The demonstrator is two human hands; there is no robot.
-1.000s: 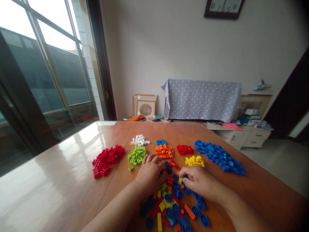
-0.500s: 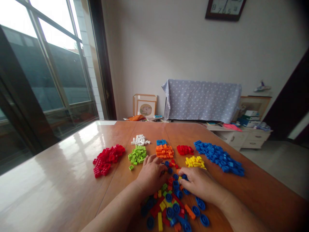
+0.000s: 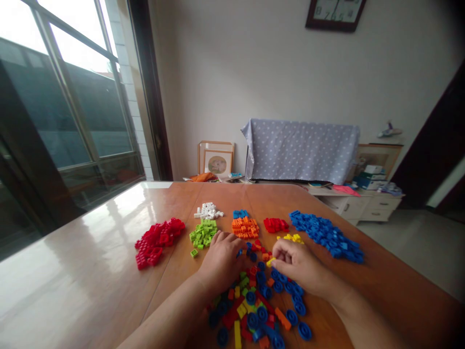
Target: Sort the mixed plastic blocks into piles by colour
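Now, the right hand [image 3: 296, 264] pinches a little yellow brick [image 3: 270, 262] above the wooden table [image 3: 174, 305].
Its thumb and pointing finger are close together on the brick, at the far end of a messy heap of mixed toy bricks [image 3: 262, 314], just nearer than the yellow pile [image 3: 292, 238]. The left hand [image 3: 225, 254] is bent over the heap's left side, beside the lime green pile [image 3: 204, 233]; its fingertips are partly hidden, so I can't tell if it holds anything. Past the hands are the orange pile [image 3: 245, 228], the small red pile [image 3: 275, 225] and the white pile [image 3: 209, 211]. The big red pile [image 3: 160, 242] is far left, and the big blue pile [image 3: 327, 235] is far right.
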